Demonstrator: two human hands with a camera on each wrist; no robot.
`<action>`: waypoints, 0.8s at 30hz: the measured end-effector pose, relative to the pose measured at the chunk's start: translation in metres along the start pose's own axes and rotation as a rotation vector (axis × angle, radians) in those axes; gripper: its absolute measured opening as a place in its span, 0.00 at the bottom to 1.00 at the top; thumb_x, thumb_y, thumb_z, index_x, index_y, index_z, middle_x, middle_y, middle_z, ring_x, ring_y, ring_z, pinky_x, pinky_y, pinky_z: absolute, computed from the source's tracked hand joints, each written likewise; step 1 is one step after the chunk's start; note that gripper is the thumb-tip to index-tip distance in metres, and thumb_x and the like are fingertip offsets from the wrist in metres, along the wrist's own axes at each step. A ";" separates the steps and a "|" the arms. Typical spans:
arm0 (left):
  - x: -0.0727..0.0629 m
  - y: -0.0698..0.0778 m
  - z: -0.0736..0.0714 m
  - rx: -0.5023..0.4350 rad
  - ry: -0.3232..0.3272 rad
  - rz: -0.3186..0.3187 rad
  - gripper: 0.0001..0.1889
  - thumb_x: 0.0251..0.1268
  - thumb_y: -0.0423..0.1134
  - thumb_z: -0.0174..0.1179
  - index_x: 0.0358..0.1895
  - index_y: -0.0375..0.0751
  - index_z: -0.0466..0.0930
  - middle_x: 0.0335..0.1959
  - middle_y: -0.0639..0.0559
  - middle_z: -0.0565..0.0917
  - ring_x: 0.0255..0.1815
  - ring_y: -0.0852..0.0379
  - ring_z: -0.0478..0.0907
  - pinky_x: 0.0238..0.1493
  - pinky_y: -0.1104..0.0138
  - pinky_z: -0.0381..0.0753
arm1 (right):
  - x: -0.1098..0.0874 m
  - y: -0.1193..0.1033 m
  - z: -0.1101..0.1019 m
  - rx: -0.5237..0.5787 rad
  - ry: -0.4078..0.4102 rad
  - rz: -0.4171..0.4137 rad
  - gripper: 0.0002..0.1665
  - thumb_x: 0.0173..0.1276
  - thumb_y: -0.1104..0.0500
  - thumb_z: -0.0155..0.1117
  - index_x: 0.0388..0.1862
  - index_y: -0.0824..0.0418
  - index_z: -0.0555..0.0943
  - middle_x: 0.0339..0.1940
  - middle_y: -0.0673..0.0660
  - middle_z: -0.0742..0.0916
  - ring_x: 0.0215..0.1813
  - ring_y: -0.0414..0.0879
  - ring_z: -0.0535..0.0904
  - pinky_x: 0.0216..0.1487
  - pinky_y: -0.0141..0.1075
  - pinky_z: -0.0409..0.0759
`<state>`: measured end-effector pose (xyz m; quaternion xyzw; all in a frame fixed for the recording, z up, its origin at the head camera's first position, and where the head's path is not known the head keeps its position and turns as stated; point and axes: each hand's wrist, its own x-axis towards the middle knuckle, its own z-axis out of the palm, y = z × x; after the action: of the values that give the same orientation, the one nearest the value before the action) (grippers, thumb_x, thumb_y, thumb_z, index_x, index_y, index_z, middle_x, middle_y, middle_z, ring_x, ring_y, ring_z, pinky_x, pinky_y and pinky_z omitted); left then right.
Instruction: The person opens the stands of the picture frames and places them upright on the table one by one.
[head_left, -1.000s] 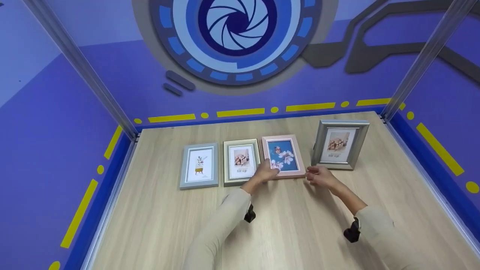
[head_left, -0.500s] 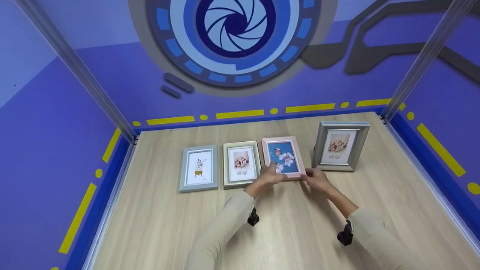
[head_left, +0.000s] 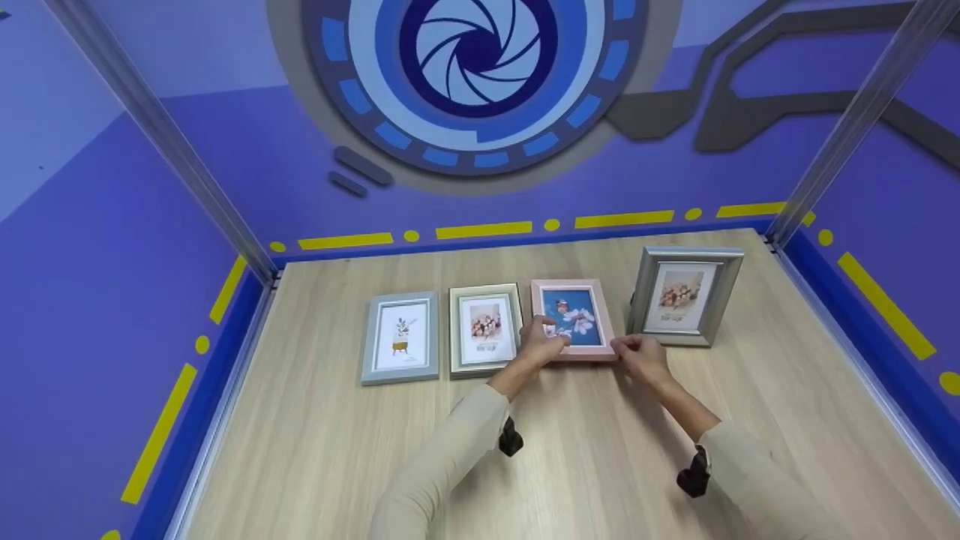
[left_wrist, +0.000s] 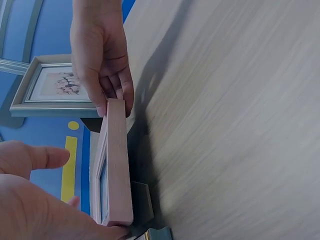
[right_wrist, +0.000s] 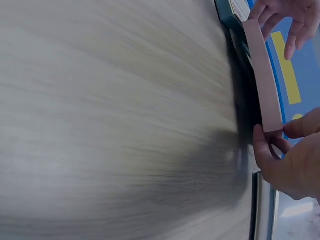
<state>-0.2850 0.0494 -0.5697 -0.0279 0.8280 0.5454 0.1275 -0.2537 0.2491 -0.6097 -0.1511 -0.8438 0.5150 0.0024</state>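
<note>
A pink photo frame (head_left: 570, 352) with a blossom picture lies face up, its near edge raised off the table, with shadow beneath it in the left wrist view. The right hand (head_left: 643, 358) pinches its near right corner between thumb and fingers, seen closely in the right wrist view. At the near left corner, the left hand (head_left: 536, 351) touches the frame with its thumb. Its other fingers extend over the picture, and one stands clear of the frame in the left wrist view. The frame's back is mostly hidden.
Left of the hands lie a gold photo frame (head_left: 484, 367) and a light blue photo frame (head_left: 367, 345), both face up. A silver photo frame (head_left: 709, 330) stands upright at right. Purple walls (head_left: 225, 157) enclose the wooden table (head_left: 315, 457).
The right hand has come left from beside the silver frame and taken hold of the pink frame's corner. The pink frame has shifted slightly right. The left hand stays at its left corner.
</note>
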 end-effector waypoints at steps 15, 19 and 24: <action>0.006 0.001 -0.003 -0.343 0.149 -0.157 0.33 0.54 0.31 0.60 0.68 0.30 0.68 0.68 0.33 0.75 0.68 0.41 0.74 0.71 0.55 0.72 | 0.002 -0.009 -0.019 0.126 -0.174 0.101 0.32 0.75 0.53 0.63 0.63 0.81 0.74 0.38 0.52 0.85 0.39 0.39 0.77 0.44 0.34 0.80; 0.007 0.003 -0.002 -0.393 0.176 -0.152 0.30 0.54 0.32 0.61 0.64 0.31 0.70 0.64 0.35 0.78 0.64 0.43 0.75 0.68 0.55 0.73 | -0.001 -0.012 -0.024 0.201 -0.215 0.115 0.32 0.76 0.56 0.62 0.65 0.82 0.71 0.34 0.48 0.84 0.37 0.36 0.76 0.43 0.32 0.80; 0.008 0.003 -0.002 -0.472 0.207 -0.122 0.27 0.53 0.32 0.61 0.60 0.32 0.72 0.51 0.41 0.82 0.52 0.50 0.77 0.62 0.59 0.74 | -0.003 -0.016 -0.027 0.256 -0.251 0.118 0.35 0.76 0.57 0.62 0.68 0.83 0.66 0.38 0.48 0.83 0.38 0.33 0.77 0.45 0.31 0.81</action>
<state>-0.2933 0.0499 -0.5684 -0.1624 0.6832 0.7090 0.0649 -0.2504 0.2656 -0.5828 -0.1332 -0.7546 0.6324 -0.1140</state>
